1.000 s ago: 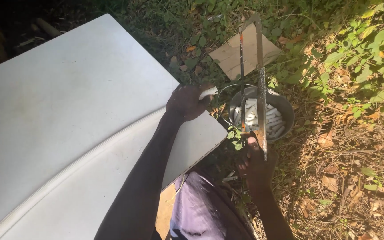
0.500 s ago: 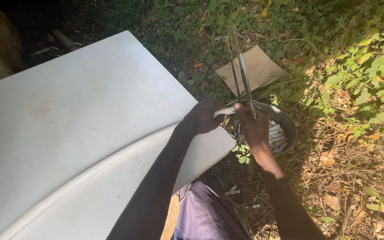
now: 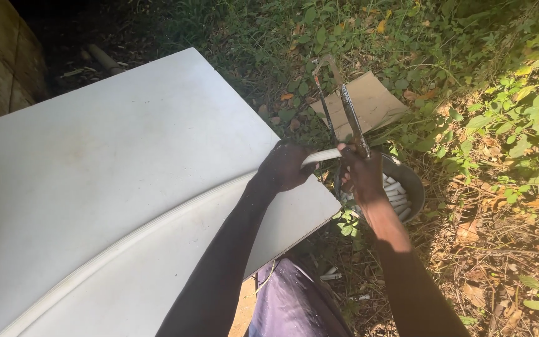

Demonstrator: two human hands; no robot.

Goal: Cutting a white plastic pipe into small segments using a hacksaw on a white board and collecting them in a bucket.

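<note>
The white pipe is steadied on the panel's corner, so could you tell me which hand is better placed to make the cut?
The right hand, probably: it already grips the hacksaw beside the white pipe. The left hand is busy pinning that pipe on the white panel, above the bucket of cut pieces.

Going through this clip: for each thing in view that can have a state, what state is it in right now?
Left hand: closed on the white pipe, pinning it at the panel's corner.
Right hand: gripping the hacksaw.
White pipe: end overhanging the panel.
Hacksaw: raised, pointing away.
Metal bowl: holding cut pipe pieces.
White panel: lying flat.
</note>
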